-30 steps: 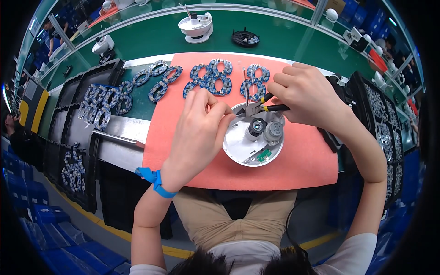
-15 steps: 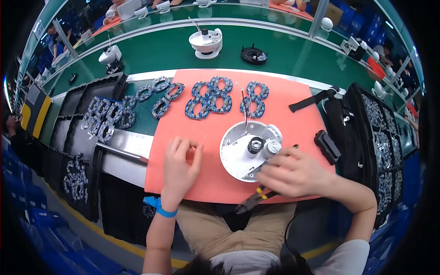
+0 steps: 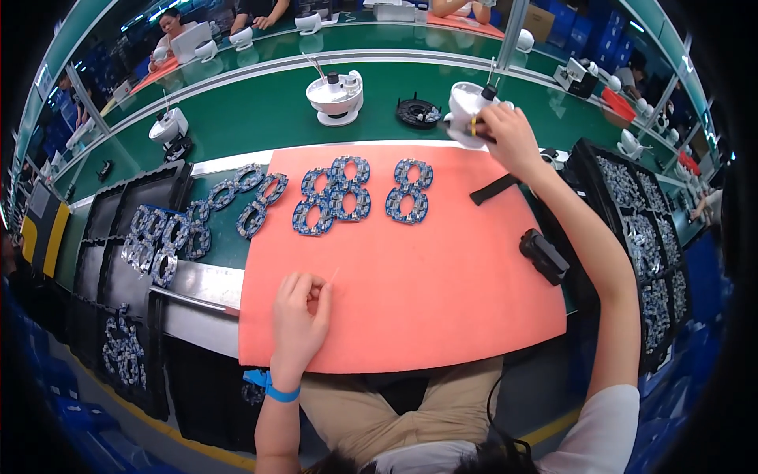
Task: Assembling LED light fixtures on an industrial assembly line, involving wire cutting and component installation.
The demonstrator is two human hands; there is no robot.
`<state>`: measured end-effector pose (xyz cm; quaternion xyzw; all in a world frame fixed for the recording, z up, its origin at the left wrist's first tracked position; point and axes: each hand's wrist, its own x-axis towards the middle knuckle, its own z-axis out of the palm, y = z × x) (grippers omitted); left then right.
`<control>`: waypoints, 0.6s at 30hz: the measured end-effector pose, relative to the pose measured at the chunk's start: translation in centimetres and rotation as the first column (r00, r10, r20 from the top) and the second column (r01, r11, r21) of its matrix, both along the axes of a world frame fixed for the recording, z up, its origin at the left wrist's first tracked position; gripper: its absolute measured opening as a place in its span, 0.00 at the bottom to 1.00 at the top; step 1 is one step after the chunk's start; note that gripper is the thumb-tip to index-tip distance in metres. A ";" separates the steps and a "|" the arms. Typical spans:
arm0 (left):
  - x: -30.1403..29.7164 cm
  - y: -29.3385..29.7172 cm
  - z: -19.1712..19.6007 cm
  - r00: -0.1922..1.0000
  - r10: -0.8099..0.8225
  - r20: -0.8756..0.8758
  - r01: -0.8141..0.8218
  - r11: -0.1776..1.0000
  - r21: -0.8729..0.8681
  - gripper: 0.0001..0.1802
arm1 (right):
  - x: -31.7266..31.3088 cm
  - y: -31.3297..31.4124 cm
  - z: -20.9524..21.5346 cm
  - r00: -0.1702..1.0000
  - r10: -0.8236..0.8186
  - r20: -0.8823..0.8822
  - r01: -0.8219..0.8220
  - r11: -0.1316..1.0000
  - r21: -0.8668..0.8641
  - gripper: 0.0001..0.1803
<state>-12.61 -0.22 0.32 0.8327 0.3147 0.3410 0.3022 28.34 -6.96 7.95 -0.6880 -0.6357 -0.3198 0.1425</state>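
My right hand (image 3: 509, 141) reaches to the far right, its fingers closed on black-and-yellow pliers (image 3: 474, 127). Right beside those fingers stands a white round device housing (image 3: 470, 96) on the green surface, with a dark cylinder and thin wires on top; the hand partly covers it, and I cannot tell whether it is gripped too. Low over the pink mat (image 3: 442, 308), my left hand (image 3: 300, 320) is pinched, and a thin pale strand (image 3: 335, 275) sticks up from its fingertips. A blue strap (image 3: 280, 389) circles the left wrist.
Figure-eight circuit boards (image 3: 409, 191) lie along the mat's far side, more at its left. Black trays (image 3: 122, 237) flank the mat. A black block-shaped object (image 3: 545, 257) rests at the mat's right. Beyond stand another white housing (image 3: 335, 101) and a black ring part (image 3: 418, 111).
The white housing has left the mat and is now on the green surface beyond it. My right hand has swung far forward with the pliers. My left hand keeps its pinch.
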 end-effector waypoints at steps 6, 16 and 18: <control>-0.7 -0.1 0.2 0.999 0.031 -0.044 -0.028 0.997 0.065 0.06 | 7.9 3.6 -3.1 0.968 -0.248 0.037 0.250 0.966 -0.073 0.14; -0.4 0.1 -0.1 0.996 0.037 -0.078 -0.026 0.990 0.140 0.07 | 0.3 12.4 -1.6 0.952 0.297 -0.070 -0.292 0.954 0.067 0.20; -0.6 0.1 0.1 0.998 0.034 -0.047 -0.029 0.995 0.100 0.07 | -2.5 15.4 -1.4 0.943 0.333 -0.011 -0.332 0.943 0.019 0.21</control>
